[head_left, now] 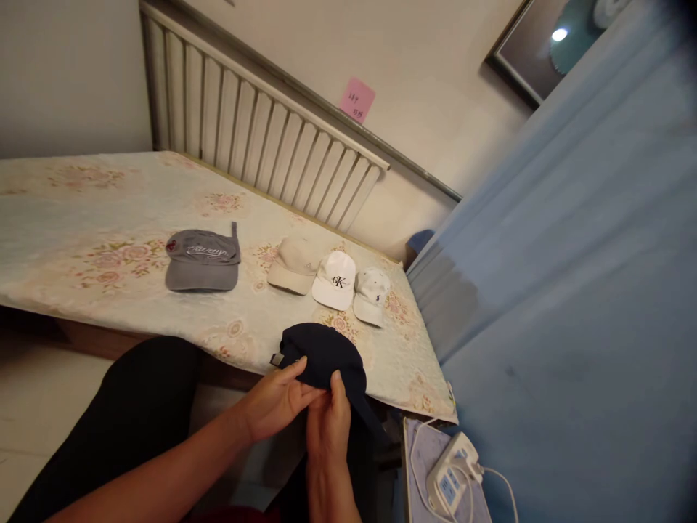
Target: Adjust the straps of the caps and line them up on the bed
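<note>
A dark navy baseball cap [327, 352] is held over the near edge of the bed, its strap with a buckle pointing left and its brim down to the right. My left hand [280, 399] grips its lower edge with the thumb on top. Close beside it, my right hand [331, 418] pinches the same edge, thumb up; the fingers underneath are partly hidden. Beyond the hands lie a beige cap [294, 265], a white cap with black letters [335, 282] and a white cap with a small dark emblem [371, 296] in a row. A grey cap [202, 260] lies apart to the left.
The caps rest on a flowered bed cover [136, 211]. A white slatted rail [261, 131] runs along the wall behind, with a pink note [357, 99] above it. A blue curtain [571, 290] hangs at right. A power strip [451, 476] with cables sits at lower right.
</note>
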A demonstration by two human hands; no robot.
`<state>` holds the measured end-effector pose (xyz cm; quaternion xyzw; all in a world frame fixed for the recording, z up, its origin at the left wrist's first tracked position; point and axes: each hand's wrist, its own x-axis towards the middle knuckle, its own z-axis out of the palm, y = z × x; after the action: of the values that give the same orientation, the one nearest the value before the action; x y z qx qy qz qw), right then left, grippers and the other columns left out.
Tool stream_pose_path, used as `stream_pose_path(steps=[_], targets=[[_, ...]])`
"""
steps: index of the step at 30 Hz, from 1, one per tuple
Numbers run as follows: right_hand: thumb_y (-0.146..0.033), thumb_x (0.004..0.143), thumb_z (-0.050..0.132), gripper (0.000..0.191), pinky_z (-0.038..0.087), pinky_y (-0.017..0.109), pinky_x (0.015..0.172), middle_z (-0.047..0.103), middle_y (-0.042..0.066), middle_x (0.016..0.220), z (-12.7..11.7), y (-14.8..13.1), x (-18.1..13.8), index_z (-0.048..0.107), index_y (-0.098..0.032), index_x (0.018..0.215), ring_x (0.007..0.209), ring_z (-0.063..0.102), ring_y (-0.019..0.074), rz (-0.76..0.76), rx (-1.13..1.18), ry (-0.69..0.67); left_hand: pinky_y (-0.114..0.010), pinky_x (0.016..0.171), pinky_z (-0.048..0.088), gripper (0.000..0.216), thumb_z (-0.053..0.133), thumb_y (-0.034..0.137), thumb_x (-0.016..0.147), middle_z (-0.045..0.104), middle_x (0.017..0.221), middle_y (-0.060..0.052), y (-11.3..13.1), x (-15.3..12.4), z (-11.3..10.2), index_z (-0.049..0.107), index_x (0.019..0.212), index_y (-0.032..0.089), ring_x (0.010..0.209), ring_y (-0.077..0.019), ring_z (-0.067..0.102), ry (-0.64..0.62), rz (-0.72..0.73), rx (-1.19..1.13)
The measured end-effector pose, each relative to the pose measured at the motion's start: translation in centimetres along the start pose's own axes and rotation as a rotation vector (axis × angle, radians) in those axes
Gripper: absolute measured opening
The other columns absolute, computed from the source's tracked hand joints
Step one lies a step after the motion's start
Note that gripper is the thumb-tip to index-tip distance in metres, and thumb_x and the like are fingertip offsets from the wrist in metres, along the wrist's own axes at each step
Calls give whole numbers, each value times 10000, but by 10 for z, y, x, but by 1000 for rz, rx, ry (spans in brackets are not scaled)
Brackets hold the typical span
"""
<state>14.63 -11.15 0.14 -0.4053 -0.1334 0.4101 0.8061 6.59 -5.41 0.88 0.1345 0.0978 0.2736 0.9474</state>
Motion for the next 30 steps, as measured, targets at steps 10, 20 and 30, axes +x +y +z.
stream_pose_path(steps=[10, 20, 30], targets=[[-409, 834, 571, 406, 470, 440, 993, 720, 124, 1089, 11, -11, 4, 667, -124, 1107, 1045, 650, 233, -68, -43, 1, -389, 1060, 410, 304, 491, 168, 936, 721, 1100, -111, 9, 3, 6, 608, 1212, 114, 1097, -220, 643, 39, 70, -71], [-371, 845, 570, 430, 478, 476, 967, 692, 104, 1164, 14, -17, 4, 585, -193, 1236, 1052, 647, 243, -73, 36, -56, -414, 1057, 418, 393, 462, 134, 941, 714, 1114, -99, 20, -2, 9, 522, 1329, 140, 1089, -222, 644, 52, 123, -143], [-346, 869, 553, 433, 470, 477, 981, 668, 96, 1213, 12, -17, 1, 546, -210, 1280, 1053, 648, 236, -67, 82, -70, -404, 1034, 448, 388, 481, 116, 932, 713, 1118, -84, 19, -1, 7, 535, 1314, 167, 1063, -210, 656, 65, 157, -126]])
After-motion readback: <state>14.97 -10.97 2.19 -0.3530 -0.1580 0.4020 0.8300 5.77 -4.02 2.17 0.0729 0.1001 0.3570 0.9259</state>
